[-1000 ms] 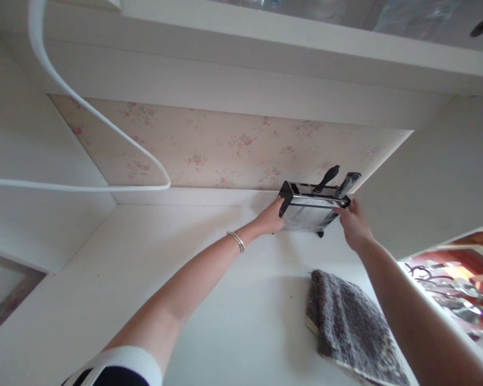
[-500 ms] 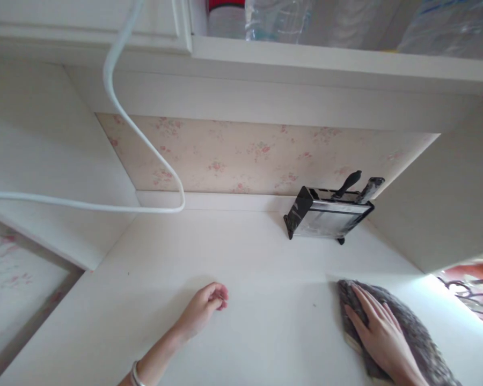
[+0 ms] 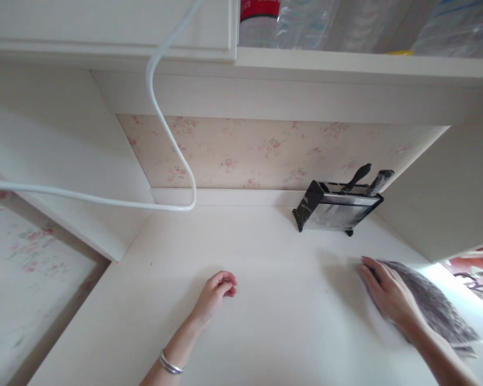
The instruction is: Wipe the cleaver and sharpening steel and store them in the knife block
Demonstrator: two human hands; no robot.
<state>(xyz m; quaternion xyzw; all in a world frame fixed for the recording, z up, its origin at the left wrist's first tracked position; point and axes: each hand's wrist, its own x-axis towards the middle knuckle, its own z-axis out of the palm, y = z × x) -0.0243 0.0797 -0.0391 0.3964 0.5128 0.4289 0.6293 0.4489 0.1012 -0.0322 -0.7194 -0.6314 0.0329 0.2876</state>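
Under my right hand (image 3: 392,292) is a grey fluffy cleaning cloth (image 3: 434,303), lying on the white countertop (image 3: 282,327). The fingers press on its left edge and curl over it, and the rest of the cloth spreads out to the right. Farther left, my left hand (image 3: 217,292) is at the counter with its fingers curled loosely together, and no object shows in it. A silver bangle (image 3: 170,363) circles that wrist. Behind my right hand stands a black and silver knife block (image 3: 334,212) with two handles sticking up out of it.
A white cable (image 3: 171,134) hangs in front on the left. Overhead, an open cabinet shelf (image 3: 346,58) holds a red-labelled container (image 3: 260,21) and clear plastic packages (image 3: 306,24). Floral wallpaper (image 3: 241,150) covers the back wall, and white side panels (image 3: 438,198) bound the counter.
My right hand has slid the cloth away from me and slightly right across the counter. The left hand stays curled in nearly the same place. The view has shifted slightly left.
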